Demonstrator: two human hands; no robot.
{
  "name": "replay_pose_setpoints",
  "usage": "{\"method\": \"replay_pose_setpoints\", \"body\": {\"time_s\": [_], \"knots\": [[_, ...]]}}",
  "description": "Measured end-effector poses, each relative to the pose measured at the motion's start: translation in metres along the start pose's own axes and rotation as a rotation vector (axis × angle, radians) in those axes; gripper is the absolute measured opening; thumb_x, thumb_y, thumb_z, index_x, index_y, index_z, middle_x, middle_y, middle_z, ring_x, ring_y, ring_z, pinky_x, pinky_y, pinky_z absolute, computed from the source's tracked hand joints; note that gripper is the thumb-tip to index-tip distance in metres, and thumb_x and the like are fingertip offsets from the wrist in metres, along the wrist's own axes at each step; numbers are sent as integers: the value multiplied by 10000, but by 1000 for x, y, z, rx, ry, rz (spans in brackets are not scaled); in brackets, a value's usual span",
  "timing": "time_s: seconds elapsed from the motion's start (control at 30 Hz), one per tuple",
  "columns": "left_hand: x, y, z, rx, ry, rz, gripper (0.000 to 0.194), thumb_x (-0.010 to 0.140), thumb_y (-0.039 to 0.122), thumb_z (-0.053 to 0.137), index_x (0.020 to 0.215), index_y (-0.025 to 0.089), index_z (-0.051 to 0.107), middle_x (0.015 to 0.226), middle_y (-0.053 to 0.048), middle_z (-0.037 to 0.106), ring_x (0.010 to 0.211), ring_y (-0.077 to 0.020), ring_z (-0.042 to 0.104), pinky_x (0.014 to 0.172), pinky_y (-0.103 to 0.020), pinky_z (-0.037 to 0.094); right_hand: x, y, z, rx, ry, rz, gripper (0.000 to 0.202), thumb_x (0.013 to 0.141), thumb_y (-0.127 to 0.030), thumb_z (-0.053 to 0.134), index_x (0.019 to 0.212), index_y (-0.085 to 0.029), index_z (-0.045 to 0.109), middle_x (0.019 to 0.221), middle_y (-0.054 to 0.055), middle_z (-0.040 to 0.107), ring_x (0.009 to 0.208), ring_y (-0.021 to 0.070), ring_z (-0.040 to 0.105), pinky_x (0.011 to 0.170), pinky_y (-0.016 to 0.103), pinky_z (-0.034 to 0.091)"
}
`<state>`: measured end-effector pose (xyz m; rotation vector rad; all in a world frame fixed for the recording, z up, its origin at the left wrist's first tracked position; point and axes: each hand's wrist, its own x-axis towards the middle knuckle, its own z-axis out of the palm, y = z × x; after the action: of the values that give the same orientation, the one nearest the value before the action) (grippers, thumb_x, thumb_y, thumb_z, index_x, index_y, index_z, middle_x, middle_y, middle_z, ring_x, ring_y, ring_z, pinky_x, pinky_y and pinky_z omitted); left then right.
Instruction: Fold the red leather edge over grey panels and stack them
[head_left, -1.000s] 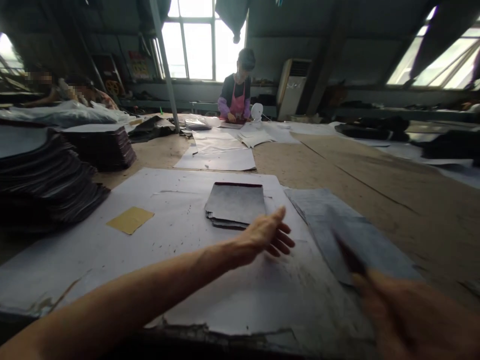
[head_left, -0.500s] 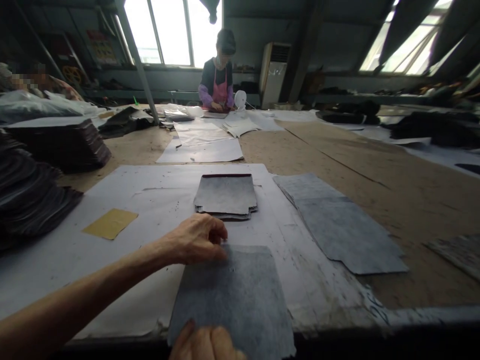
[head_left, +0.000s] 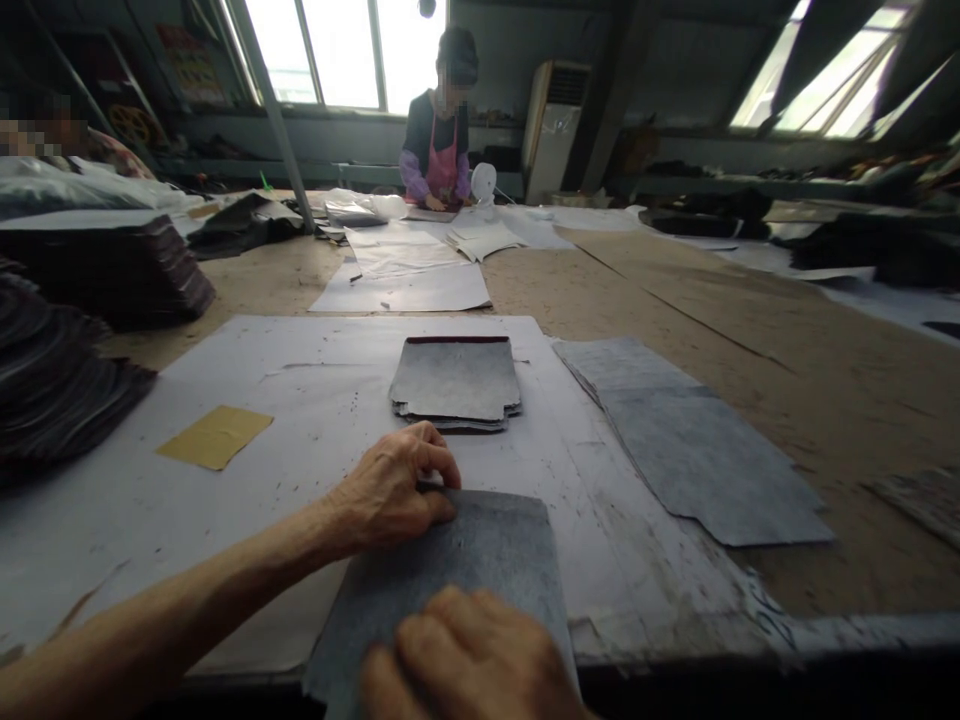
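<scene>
Grey sheet (head_left: 502,550), matte and faintly mottled, lies nearest, at the front of the surface (head_left: 540,285), its near end running out of view. The right hand (head_left: 469,655), blurred, is over its near half with fingers curled; whether they grip or only press cannot be told. The left hand (head_left: 401,490) is at the far edge, thumb on top and bent forefinger just beyond, seemingly pinching it. Judging by its thin edge, the sheet should be light and bendable, likelier to crease than break, and could slide on the white paper (head_left: 300,390) beneath. Its far edge and corners look the best places to hold, with a flat palm steadying the middle.

To the right is a pile of similar sheets (head_left: 697,450); to the left, a yellow-brown paper piece (head_left: 217,437). Beyond the left hand sits a small stack of notched grey pieces (head_left: 457,380), dark red along its far edge. Farther off, a person (head_left: 441,150) in a pink apron (head_left: 444,172) stands across the surface.
</scene>
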<state>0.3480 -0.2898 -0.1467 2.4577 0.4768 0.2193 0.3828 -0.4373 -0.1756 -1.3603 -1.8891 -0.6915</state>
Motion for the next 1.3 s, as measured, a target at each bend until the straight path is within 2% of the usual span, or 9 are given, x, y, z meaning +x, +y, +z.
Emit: {"method": "replay_pose_setpoints", "body": {"time_s": [0.07, 0.13, 0.23, 0.33, 0.47, 0.6, 0.77, 0.97, 1.3], "knots": [[-2, -4, 4, -35, 30, 43, 168, 615, 108, 638, 741, 210, 683, 856, 1, 560, 758, -132, 515, 696, -257, 418, -1, 28, -21, 5, -54, 140, 141, 796, -130, 482, 833, -92, 612, 689, 68, 573, 647, 181, 513, 535, 301, 450], [-4, -6, 6, -64, 45, 86, 217, 629, 82, 640, 787, 223, 687, 830, 8, 576, 773, -131, 527, 729, -269, 425, -4, 55, -40, -74, -154, 317, 184, 767, -109, 532, 930, -92, 615, 833, 91, 606, 789, 226, 522, 641, 359, 475], [-4, -9, 8, -90, 54, 134, 243, 620, 44, 652, 788, 216, 687, 797, 13, 589, 769, -129, 536, 733, -276, 430, -9, 81, -52, -102, -351, 440, 234, 694, -86, 630, 926, -124, 629, 858, 72, 607, 836, 237, 514, 695, 379, 479], [-3, -13, 9, -87, 75, 200, 237, 629, 47, 666, 793, 217, 688, 782, 10, 589, 762, -132, 538, 727, -292, 426, -13, 88, -52, -33, -484, 469, 232, 677, -82, 657, 897, -155, 640, 820, 48, 601, 801, 213, 518, 694, 358, 476], [-2, -19, 5, 32, 120, 413, 176, 698, 97, 647, 810, 228, 686, 753, 4, 589, 749, -142, 533, 741, -335, 394, -15, 87, -47, -38, -443, 432, 213, 683, -70, 643, 880, -150, 636, 783, 41, 593, 761, 201, 515, 668, 345, 459], [0, -25, 1, 89, 84, 627, 238, 776, 50, 512, 872, 205, 665, 761, -9, 569, 712, -116, 503, 693, -285, 390, -20, 83, -47, -81, -345, 322, 142, 773, -80, 527, 843, -136, 636, 739, 50, 579, 713, 196, 498, 612, 333, 430], [-3, -28, -2, 196, 27, 818, 340, 739, -12, 419, 961, 162, 609, 810, -45, 525, 731, -140, 446, 686, -294, 392, -27, 78, -48, -143, -300, 155, 276, 885, -115, 363, 895, -97, 639, 786, 76, 605, 764, 211, 510, 667, 363, 431], [-4, -26, -4, 301, -71, 845, 338, 766, -6, 360, 1016, 125, 547, 854, -73, 517, 766, -164, 430, 725, -339, 391, -30, 74, -50, -187, -330, 54, 282, 876, -74, 365, 977, -47, 626, 890, 108, 618, 831, 222, 524, 731, 381, 444], [-5, -25, -2, 474, -54, 904, 265, 851, 97, 317, 1003, 106, 533, 799, -69, 519, 718, -173, 402, 682, -354, 359, -28, 76, -50, -240, -432, 6, 331, 889, -79, 304, 960, -68, 628, 910, 107, 597, 826, 220, 517, 770, 419, 438]]}}
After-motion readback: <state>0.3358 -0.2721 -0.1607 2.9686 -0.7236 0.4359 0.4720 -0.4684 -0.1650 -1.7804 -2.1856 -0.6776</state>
